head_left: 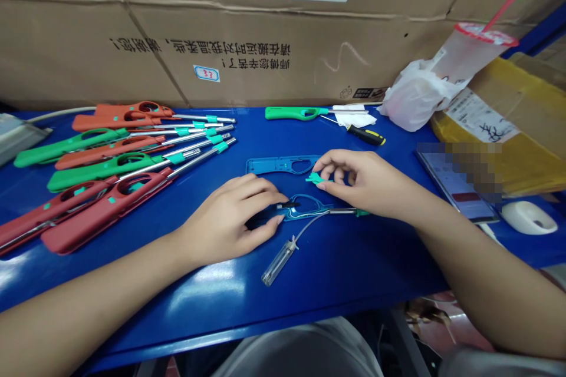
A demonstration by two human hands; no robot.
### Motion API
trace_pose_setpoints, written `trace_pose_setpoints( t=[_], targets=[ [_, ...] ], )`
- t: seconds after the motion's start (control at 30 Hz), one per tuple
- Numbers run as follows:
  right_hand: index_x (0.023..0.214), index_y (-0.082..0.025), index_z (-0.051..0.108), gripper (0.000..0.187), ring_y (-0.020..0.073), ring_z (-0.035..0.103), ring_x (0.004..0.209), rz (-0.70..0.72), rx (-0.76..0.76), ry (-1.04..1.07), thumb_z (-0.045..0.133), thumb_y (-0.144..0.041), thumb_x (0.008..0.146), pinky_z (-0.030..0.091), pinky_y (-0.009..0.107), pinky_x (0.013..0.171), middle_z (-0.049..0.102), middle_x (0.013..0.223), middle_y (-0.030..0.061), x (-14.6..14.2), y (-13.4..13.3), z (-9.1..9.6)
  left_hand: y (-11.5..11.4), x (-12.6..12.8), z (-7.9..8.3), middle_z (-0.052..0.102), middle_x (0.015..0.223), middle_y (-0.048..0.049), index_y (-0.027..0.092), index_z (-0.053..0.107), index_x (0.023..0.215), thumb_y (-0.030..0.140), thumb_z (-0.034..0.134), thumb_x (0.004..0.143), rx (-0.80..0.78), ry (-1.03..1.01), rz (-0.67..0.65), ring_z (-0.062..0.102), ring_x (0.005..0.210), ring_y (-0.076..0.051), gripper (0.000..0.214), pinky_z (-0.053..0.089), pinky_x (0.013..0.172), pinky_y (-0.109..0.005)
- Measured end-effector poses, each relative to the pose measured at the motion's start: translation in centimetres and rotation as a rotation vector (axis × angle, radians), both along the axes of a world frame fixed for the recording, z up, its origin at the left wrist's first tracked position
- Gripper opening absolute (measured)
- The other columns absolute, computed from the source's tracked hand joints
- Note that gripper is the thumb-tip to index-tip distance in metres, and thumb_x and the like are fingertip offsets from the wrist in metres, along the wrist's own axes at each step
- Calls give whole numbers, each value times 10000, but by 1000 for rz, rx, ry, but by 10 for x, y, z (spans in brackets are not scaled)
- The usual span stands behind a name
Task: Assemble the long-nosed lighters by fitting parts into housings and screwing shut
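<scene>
My right hand (358, 182) pinches a small green plastic piece (316, 178) between thumb and fingertips, above the blue lighter parts. With its thumb and fingers closed about the handle end, my left hand (241, 215) holds an open blue lighter half-shell (316, 205) flat on the table. Inside that shell lie a small black part (289, 204) and thin wiring, and a metal tube (342, 211) runs out to the right. A thin hose joins it to a clear gas tank (278, 261) lying in front. Behind sits the other blue half-shell (280, 164), its right end partly covered by my right hand.
Several red, orange and green lighters (106, 177) lie at the left. A green lighter (294, 112), a screwdriver (366, 134) and white tissue are at the back, before a cardboard box (154, 53). At the right are a bagged drink cup (469, 53), a phone (455, 182) and a white case (528, 217).
</scene>
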State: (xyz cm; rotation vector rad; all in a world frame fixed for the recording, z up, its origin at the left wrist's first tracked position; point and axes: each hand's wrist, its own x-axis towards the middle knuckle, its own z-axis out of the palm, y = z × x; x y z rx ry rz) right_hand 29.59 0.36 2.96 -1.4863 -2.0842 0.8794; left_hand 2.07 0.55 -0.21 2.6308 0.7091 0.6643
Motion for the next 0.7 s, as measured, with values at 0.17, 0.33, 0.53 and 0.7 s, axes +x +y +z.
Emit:
trace_pose_setpoints(
  t=[0.17,0.33,0.53,0.7],
  targets=[
    [1030,-195,705,194,127,595,684,59,1,72,716,-292,863,472,249,605,687,793,0,-6,-4,-2,0,0,0,729,1106,-86,196,699,1224,284,623,991,15,11,3,676,993,-207,260,539,887,-354],
    [1057,-208,700,198,119,601,683,79,-39,100,719,-280,874,466,237,603,676,776,-18,-11,-10,1,0,0,-1,746,1073,-78,207,718,1192,270,617,1000,32,-27,15,690,960,-193,226,550,867,-340],
    [892,-201,670,48,93,564,638,188,150,42,717,-191,888,460,224,617,663,759,-34,-18,-18,4,-4,8,0,766,1010,-58,181,740,1101,257,700,965,-29,-226,119,689,924,-167,160,562,873,-313],
    [983,-189,654,39,146,655,897,383,430,-72,625,-213,995,494,266,811,727,963,36,-21,-21,-1,-5,12,1,788,961,-40,194,759,1046,260,715,960,-74,-273,119,687,873,-164,117,568,831,-317]
  ],
)
